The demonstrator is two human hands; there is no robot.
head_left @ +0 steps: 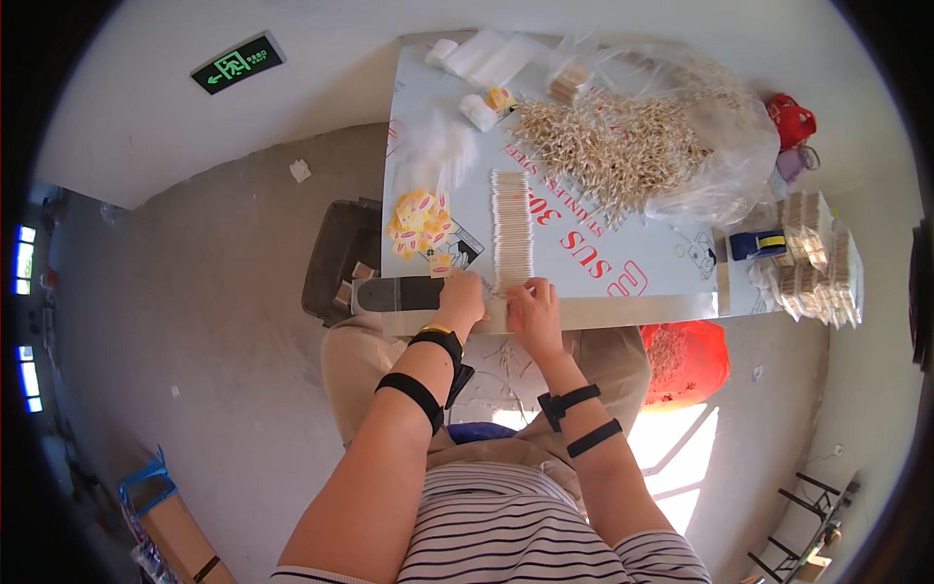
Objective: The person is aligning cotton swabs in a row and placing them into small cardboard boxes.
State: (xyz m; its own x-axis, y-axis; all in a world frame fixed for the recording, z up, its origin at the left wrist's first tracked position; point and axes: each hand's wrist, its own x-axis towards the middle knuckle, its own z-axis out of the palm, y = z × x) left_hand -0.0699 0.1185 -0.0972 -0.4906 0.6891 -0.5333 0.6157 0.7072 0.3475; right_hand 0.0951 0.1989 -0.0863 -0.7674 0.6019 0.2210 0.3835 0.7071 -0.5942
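A long, neat row of cotton swabs (pixel 513 229) runs away from me on the sheet-covered table (pixel 574 277). At its near end is my right hand (pixel 535 313), fingers curled in against the last swabs; anything between them is too small to make out. Just to the left, my left hand (pixel 461 298) is closed with its knuckles up, and its contents are hidden. It rests beside a flat dark strip (pixel 399 294) at the table's near edge. Beyond that strip lie a small yellow card (pixel 441 264) and a heap of yellow-and-white cards (pixel 420 222).
Loose cotton swabs (pixel 613 146) are heaped at the far right, beside a clear plastic bag (pixel 720 175). Clear bags (pixel 433 151) lie far left. Packed swab bundles (pixel 817 258) and a blue tape dispenser (pixel 757 244) sit right. A dark bin (pixel 329 243) stands left, a red bag (pixel 705 365) below.
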